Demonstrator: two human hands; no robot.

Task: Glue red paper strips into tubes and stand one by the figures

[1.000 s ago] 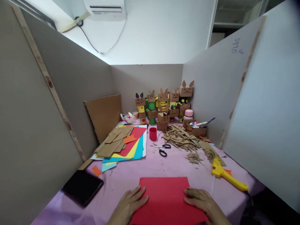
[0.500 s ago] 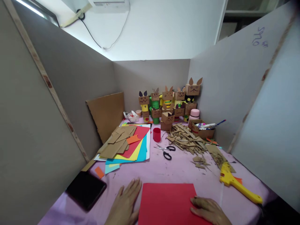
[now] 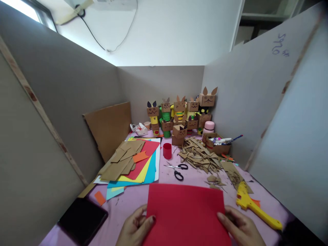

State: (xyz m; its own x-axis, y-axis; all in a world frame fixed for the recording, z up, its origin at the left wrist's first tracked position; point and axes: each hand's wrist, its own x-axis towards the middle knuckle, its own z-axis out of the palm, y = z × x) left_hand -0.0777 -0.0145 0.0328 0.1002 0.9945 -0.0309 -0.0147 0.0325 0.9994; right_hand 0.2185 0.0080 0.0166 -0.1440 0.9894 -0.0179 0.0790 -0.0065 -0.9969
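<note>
A sheet of red paper is held up off the table at the bottom centre, its top edge tilted away from me. My left hand pinches its left edge, thumb on top and fingers behind. On the right edge, my right hand grips the sheet the same way, fingers partly hidden beneath. Beyond the paper lie scissors with black handles, spread apart. A small red paper cylinder stands just past them. To the right of my right hand rests a yellow glue gun.
Coloured paper sheets topped with cardboard pieces lie left. A black tablet-like device is at front left. Cardboard scraps are heaped right, near a box of pens. Several cardboard animal figures stand at the back. Grey partitions enclose the table.
The red sheet lay flat under both hands; now it is lifted. My left hand has gone from lying flat beside it to pinching its edge, and my right hand now grips the opposite edge.
</note>
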